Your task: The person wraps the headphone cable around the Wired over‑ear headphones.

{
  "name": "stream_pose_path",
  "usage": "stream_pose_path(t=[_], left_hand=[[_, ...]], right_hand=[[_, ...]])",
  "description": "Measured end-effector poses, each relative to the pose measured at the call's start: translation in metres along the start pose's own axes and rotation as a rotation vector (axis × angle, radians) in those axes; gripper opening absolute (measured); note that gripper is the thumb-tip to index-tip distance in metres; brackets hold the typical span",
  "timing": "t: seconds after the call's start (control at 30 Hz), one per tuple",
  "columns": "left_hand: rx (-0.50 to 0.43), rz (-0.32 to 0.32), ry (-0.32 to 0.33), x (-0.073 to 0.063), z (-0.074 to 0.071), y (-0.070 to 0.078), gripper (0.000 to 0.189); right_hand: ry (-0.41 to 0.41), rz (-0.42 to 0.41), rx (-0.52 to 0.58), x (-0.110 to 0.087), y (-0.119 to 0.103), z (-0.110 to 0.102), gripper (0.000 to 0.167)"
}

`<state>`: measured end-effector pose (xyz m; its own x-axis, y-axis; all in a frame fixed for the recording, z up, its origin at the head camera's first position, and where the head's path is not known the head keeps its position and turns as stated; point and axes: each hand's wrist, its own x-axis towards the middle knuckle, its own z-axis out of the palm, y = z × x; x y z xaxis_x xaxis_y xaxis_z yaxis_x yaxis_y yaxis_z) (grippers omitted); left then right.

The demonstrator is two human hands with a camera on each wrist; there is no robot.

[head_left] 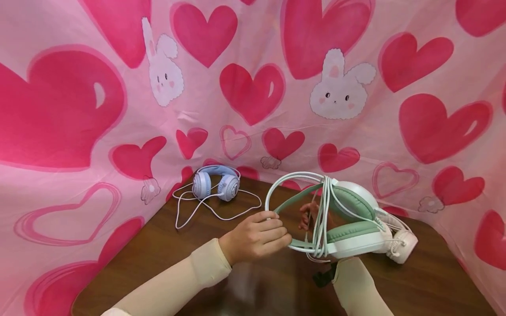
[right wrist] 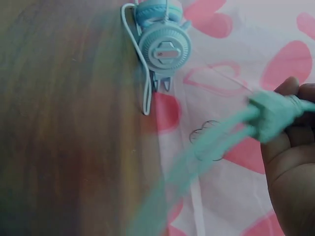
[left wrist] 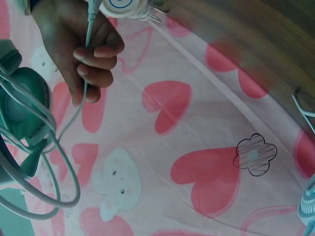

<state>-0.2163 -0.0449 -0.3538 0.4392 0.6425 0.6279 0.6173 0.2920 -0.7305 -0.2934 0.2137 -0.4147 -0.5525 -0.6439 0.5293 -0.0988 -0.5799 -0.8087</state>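
My left hand (head_left: 257, 235) grips the headband of a pair of white and green headphones (head_left: 352, 245), raised over the table with the ear cups pointing right. Their cable (head_left: 325, 210) is wound in several loops around the headband near the cups. Behind the headband, partly hidden by it, my right hand (head_left: 310, 216) curls its fingers around a length of this cable. In the right wrist view, a pale green cable joint (right wrist: 273, 115) with two blurred strands lies at the fingers. The left wrist view shows the thin cable running down past the right hand (left wrist: 93, 59).
Lavender headphones (head_left: 215, 184) stand at the table's back left, their white cable (head_left: 193, 215) looped loosely around them. White-pink headphones (head_left: 403, 245) lie at the right, partly hidden by the held pair. A pink heart-patterned cloth (head_left: 253, 149) encloses the brown table (head_left: 130, 272).
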Motion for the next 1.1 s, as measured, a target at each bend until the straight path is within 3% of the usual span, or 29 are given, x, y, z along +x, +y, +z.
stream_pose_path(t=[0.1, 0.2, 0.27, 0.33, 0.5, 0.67, 0.83, 1.1], left_hand=[[0.003, -0.037, 0.005, 0.002, 0.007, -0.004, 0.01], [-0.003, -0.083, 0.003, 0.004, 0.011, -0.008, 0.01], [-0.006, -0.112, -0.005, 0.005, 0.014, -0.01, 0.011], [-0.008, -0.139, -0.017, 0.005, 0.016, -0.013, 0.012], [0.02, -0.179, -0.019, 0.004, 0.024, -0.021, 0.013], [0.037, -0.209, -0.01, 0.002, 0.03, -0.027, 0.013], [0.035, -0.235, -0.037, -0.002, 0.032, -0.031, 0.011], [0.033, -0.286, -0.059, -0.01, 0.036, -0.038, 0.01]], right_hand=[[0.096, -0.087, -0.126, -0.002, 0.018, -0.006, 0.042], [0.308, -0.126, -0.343, -0.004, 0.031, 0.003, 0.04], [0.403, -0.096, -0.461, -0.005, 0.031, 0.014, 0.042], [0.455, -0.039, -0.502, -0.003, 0.025, 0.03, 0.043], [0.502, 0.071, -0.437, -0.001, 0.021, 0.041, 0.041], [0.58, 0.147, -0.478, -0.004, 0.022, 0.044, 0.049], [0.606, 0.134, -0.485, -0.005, 0.025, 0.048, 0.052], [0.545, 0.089, -0.523, -0.001, 0.026, 0.052, 0.053]])
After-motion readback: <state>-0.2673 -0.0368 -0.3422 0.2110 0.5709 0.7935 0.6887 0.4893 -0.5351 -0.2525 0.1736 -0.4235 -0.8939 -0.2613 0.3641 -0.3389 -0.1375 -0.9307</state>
